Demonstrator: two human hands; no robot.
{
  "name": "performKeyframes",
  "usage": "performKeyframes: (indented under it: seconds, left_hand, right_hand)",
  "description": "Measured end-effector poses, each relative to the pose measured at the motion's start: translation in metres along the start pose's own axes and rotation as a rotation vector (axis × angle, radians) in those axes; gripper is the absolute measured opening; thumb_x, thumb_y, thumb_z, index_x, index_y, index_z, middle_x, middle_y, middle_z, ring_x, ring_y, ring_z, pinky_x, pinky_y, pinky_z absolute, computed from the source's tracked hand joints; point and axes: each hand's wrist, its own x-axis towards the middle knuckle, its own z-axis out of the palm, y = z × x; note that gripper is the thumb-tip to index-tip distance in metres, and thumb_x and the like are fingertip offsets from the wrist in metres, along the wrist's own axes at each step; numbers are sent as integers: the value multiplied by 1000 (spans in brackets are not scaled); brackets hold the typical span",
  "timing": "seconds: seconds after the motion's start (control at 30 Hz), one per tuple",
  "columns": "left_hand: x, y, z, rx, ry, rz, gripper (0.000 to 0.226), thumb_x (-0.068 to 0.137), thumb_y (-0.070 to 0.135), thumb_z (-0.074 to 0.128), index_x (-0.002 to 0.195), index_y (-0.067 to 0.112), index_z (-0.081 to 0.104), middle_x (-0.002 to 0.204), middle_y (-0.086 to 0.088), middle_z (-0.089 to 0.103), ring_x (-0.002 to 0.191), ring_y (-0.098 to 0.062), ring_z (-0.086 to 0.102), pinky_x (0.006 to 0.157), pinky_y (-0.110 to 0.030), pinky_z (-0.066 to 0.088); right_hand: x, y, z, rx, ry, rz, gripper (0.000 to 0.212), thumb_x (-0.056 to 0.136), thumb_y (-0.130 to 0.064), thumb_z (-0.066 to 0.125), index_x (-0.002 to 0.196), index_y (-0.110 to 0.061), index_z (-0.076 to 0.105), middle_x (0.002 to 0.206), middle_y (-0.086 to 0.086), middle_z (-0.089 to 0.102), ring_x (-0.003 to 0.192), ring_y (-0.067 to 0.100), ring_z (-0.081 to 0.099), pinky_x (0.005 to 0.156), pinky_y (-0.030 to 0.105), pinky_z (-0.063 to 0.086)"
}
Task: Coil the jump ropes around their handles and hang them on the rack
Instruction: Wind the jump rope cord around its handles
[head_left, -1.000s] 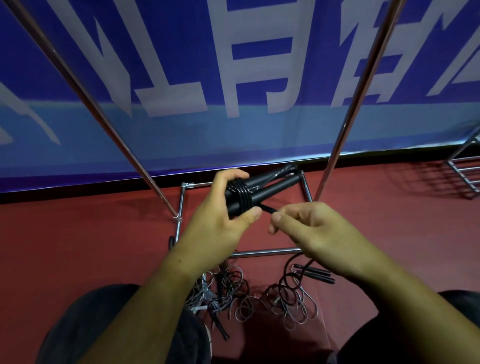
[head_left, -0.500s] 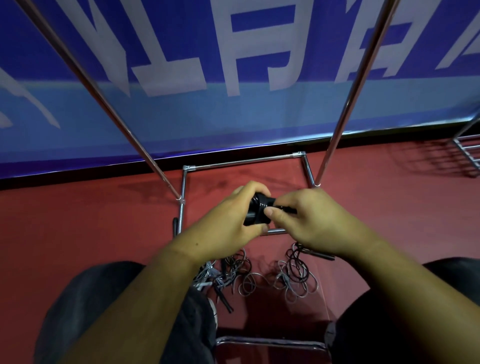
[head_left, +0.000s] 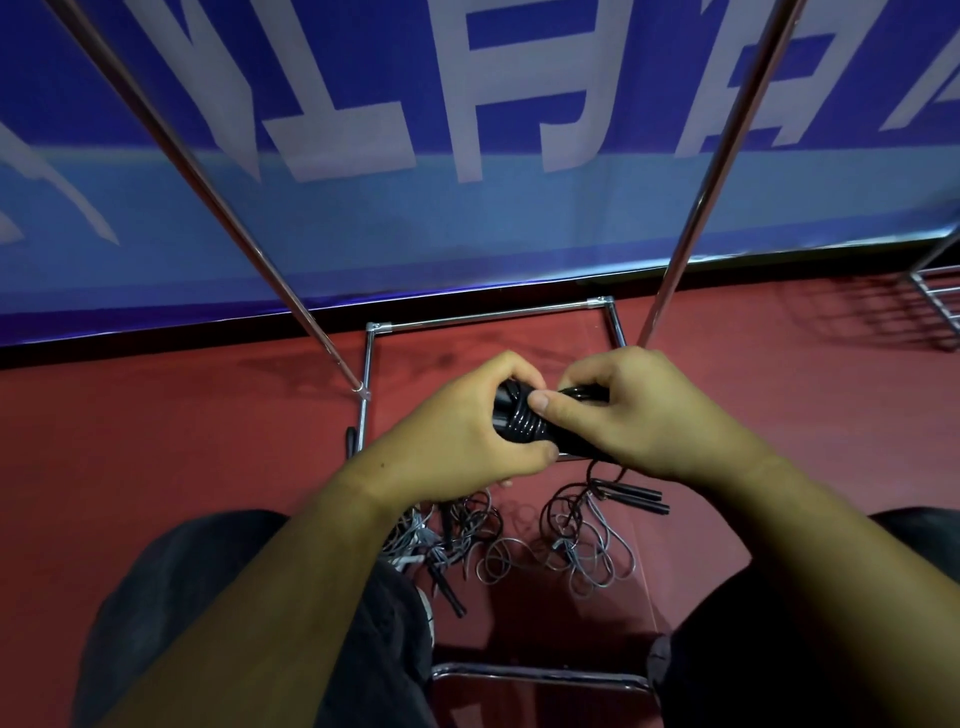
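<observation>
1. Red floor (head_left: 156, 441), blue banner (head_left: 519, 234) behind; rack poles (head_left: 702, 208) rise beyond our fingers (head_left: 514, 366).
2. Our right hand (head_left: 639, 415), pulling cord a second ago, now curls onto the coiled handles (head_left: 519, 422) beside our left hand (head_left: 457, 436), which clamps them too.
3. We judge coiling nearly finished; hanging comes next.

left hand (head_left: 457, 441) and right hand (head_left: 636, 415) grip coiled black jump rope (head_left: 519, 422) | loose ropes (head_left: 571, 540) (tangled) on floor (head_left: 156, 441) | rack (head_left: 488, 315) behind

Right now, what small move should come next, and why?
Probably tuck the rope's end under the wraps: the left hand grips the coiled jump rope, wound round its handles, and the right hand presses a thumb against the wraps.
</observation>
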Motion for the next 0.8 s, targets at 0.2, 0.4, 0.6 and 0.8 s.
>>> performKeyframes:
  seconds: [0.2, 0.4, 0.6, 0.8]
  left_hand:
    - [-4, 9, -6, -126, -163, -53, 32, 92, 10, 74, 115, 24, 56, 94, -1, 70, 63, -19, 72, 69, -33, 61]
    - [-6, 8, -8, -183, -218, -38, 35, 92, 9, 73, 121, 21, 58, 86, 0, 67, 60, -19, 63, 65, -34, 56]
    - [-13, 5, -12, -374, -234, 37, 56, 75, 22, 76, 126, 17, 54, 84, 0, 71, 72, -18, 64, 71, -30, 54]
    - [-10, 0, -11, -482, -157, 67, 66, 71, 28, 77, 131, 20, 50, 96, -8, 68, 75, -22, 64, 72, -34, 54]
  right_hand:
    - [1, -3, -9, 187, -32, 49, 50, 89, -50, 69, 62, -9, 62, 48, -6, 44, 46, 7, 37, 47, 21, 30]
    - [0, -6, -17, 343, -141, 92, 49, 88, -46, 69, 60, -7, 58, 50, -4, 40, 46, 7, 33, 47, 18, 29]
    - [-2, 1, -28, 529, -316, 91, 58, 92, -50, 66, 87, 7, 59, 74, 11, 47, 64, 24, 37, 56, 28, 32]
    - [3, 0, -15, 676, -116, -17, 31, 93, -33, 67, 91, -2, 65, 69, 17, 50, 60, 24, 41, 52, 28, 35]
